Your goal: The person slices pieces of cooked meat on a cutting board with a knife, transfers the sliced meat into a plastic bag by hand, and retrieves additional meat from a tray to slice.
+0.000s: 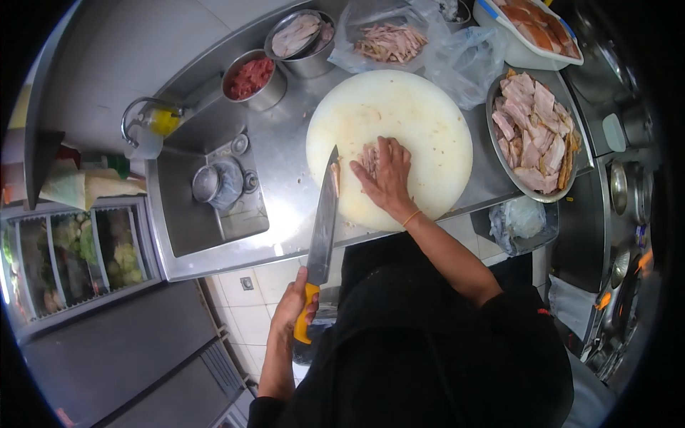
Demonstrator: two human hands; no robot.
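Note:
My left hand (pixel 291 307) is closed around the yellow handle of a large kitchen knife (pixel 322 235). The blade points away from me and its tip reaches over the left edge of a round white cutting board (pixel 435 164). A narrow piece of meat (pixel 337 178) lies alongside the blade. On the board, my right hand (pixel 391 175) rests over a small pile of cut meat (pixel 369 158), its thumb on the near-left side and its fingers across the right. The palm and fingers hide part of that pile.
Beyond the board stand a pot of red meat (pixel 251 78), a pot topped with pale meat (pixel 296 37) and a plastic bag of meat strips (pixel 391 43). To the right are an oval tray of sliced meat (pixel 535 135) and a white tub (pixel 531 53). A sink (pixel 182 232) lies left.

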